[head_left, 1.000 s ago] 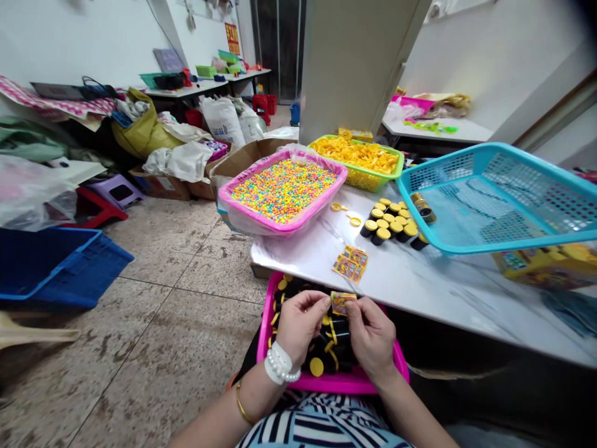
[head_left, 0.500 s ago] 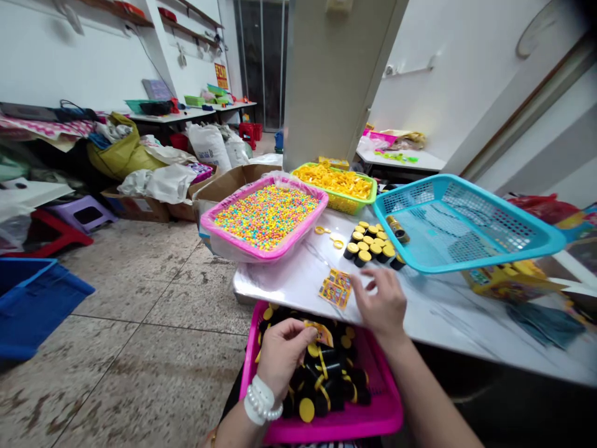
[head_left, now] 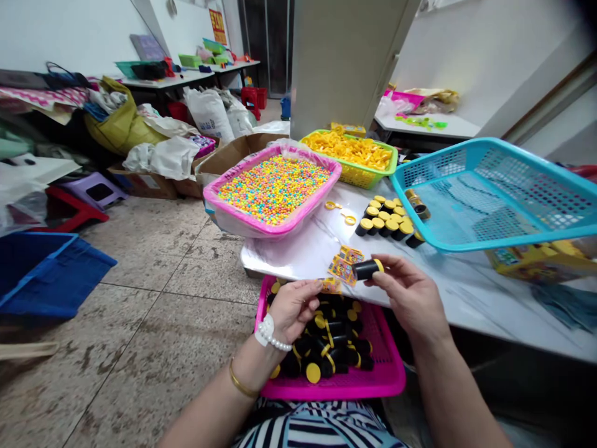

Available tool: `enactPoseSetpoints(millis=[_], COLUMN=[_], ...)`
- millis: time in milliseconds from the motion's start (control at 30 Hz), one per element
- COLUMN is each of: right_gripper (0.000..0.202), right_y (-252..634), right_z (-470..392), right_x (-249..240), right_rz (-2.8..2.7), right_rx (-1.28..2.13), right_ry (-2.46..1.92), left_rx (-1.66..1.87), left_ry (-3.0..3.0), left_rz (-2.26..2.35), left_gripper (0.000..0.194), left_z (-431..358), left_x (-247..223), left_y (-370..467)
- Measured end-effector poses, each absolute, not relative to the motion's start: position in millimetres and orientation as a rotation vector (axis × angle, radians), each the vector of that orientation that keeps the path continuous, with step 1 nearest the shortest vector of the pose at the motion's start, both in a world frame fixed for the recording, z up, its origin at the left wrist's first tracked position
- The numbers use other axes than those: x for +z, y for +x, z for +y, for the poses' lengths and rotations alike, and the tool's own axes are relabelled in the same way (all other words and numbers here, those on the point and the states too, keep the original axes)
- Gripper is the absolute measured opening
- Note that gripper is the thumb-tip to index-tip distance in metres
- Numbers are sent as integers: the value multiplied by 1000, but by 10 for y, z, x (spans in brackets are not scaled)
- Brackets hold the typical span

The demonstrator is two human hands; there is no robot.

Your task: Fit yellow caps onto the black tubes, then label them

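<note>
My left hand (head_left: 295, 308) is closed, pinching a small yellow printed sticker (head_left: 332, 285) above the pink basket. Between the fingertips of my right hand (head_left: 410, 289) is a black canister (head_left: 365, 269) with a yellow lid, lying on its side in the air, lid toward the palm. More yellow printed stickers (head_left: 342, 269) lie on the table edge just behind the canister. Below my hands, the pink basket (head_left: 392, 376) holds a heap of black canisters (head_left: 338, 339) with yellow lids. A group of upright canisters (head_left: 387, 218) stands further back on the white table.
A pink tray of colourful candy balls (head_left: 275, 190) sits at the table's left. Behind it stands a green basket of yellow plastic pieces (head_left: 347, 152). A blue perforated basket (head_left: 494, 239) rests at the right. Two yellow ring pieces (head_left: 347, 219) lie between them. A blue bin (head_left: 41, 274) is on the floor.
My right hand has come to hold a black canister near the stickers. My left hand has brought its sticker up toward the table edge. The view has shifted.
</note>
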State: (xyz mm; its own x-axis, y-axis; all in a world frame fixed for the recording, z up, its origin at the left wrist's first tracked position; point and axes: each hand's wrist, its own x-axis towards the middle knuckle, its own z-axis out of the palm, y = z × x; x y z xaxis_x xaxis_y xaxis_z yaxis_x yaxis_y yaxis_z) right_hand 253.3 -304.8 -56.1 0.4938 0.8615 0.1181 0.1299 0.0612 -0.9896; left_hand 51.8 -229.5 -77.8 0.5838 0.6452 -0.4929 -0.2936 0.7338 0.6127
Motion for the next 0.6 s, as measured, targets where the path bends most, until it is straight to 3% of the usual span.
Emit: enactPoseSetpoints(millis=[200, 600], right_gripper=[31, 25], right_y=[2375, 2116], right_z=[-3181, -3221], right_x=[-601, -627], right_rz=[-921, -1005], right_rx=[890, 750], right_ry=[-1361, -1418], left_rx=[529, 566], left_ry=[486, 404], left_rz=[698, 653], left_gripper=[31, 32], left_z=[-2321, -2388], left_x=[-772, -833], left_y=[634, 697])
